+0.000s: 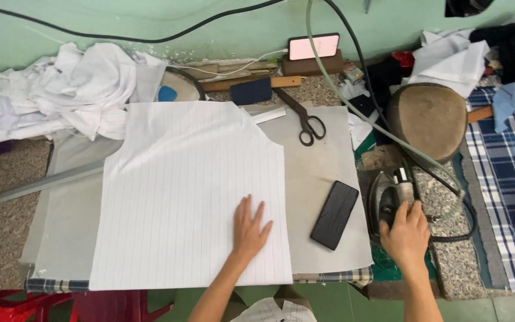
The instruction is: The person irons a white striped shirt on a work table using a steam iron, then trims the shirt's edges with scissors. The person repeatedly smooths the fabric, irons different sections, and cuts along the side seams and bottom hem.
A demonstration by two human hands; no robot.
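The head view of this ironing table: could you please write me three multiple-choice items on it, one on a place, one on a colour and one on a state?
1. Where do the scissors lie?
A. Beyond the striped fabric panel, on the grey pad
B. Under the pile of white cloth
C. On the checked cloth

2. What colour is the flat rectangular block between the hands?
A. Red
B. Black
C. White

3. What is the left hand doing?
A. Holding the scissors
B. Gripping the iron
C. Pressing flat, fingers spread, on the striped fabric panel

Answers: 1 A, they lie above the panel's upper right corner; 2 B, it is dark throughout; 3 C, the palm is down on it, while the right hand grips the iron.
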